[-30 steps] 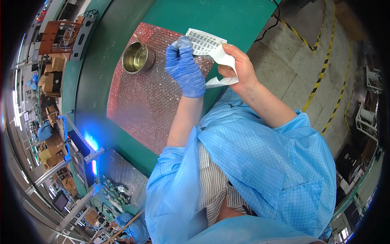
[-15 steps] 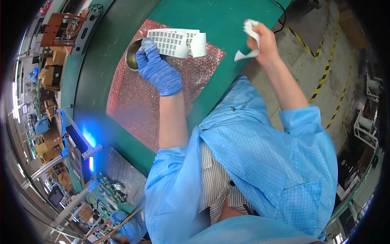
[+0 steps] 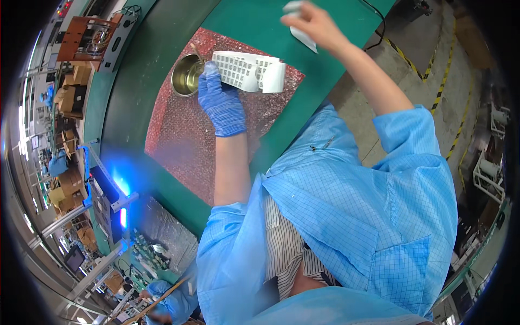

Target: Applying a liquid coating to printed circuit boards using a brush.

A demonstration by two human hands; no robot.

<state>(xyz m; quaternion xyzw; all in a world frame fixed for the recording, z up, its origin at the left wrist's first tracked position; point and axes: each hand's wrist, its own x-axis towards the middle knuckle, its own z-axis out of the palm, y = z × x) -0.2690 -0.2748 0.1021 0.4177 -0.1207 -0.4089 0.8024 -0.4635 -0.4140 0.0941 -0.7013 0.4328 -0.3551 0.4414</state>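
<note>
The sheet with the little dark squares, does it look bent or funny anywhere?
Yes, a bit: the sheet, held by the gloved left hand, isn't lying flat. Its right end bends, and a blank white flap hangs there, unlike the patterned part.

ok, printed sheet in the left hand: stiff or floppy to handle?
Probably floppy: the sheet curls over at its free end. Likely light, as the left hand supports it near one end. Might crease easily, since it looks thin.

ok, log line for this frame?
left hand: gloved, holding label sheet | right hand: over green table, white paper beside it, grip unclear | metal cup: at edge of bubble wrap
</note>
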